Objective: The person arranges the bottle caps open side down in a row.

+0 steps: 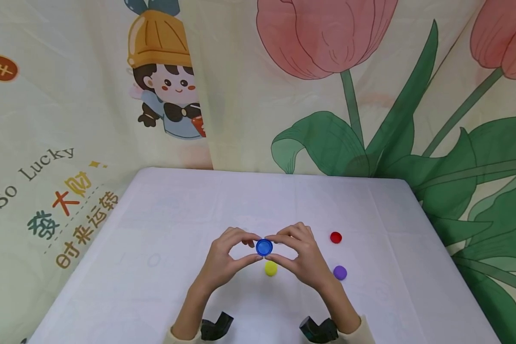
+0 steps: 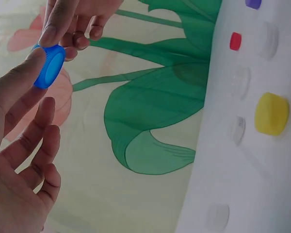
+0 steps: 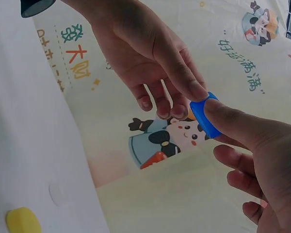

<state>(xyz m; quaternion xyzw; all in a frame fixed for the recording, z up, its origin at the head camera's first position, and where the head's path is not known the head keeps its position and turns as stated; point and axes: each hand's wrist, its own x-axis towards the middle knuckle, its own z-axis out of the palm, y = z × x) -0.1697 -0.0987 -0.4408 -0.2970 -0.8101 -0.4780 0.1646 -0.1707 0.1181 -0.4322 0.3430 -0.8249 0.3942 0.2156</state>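
Blue cap (image 1: 264,247), one, raised above the white desk (image 1: 155,291), pinched at one side by the left hand (image 1: 226,254), at the other by the right hand (image 1: 299,253); on the desk: yellow cap (image 1: 271,268), red cap (image 1: 336,237), purple cap (image 1: 339,273), one each; several clear caps (image 2: 240,82)

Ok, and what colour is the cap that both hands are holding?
The cap is blue, showing best in the head view.

Left of the left grip (image 1: 223,253), the backdrop cloth (image 1: 69,119) reads "So Lucky" (image 1: 32,171), "發大财" (image 1: 65,203) and "时来运转" (image 1: 89,226); farther up, a red-brown print (image 1: 2,68) bears a ¥-like sign. The right wrist view shows "好运满满" (image 3: 241,65) above the right grip (image 3: 276,160).
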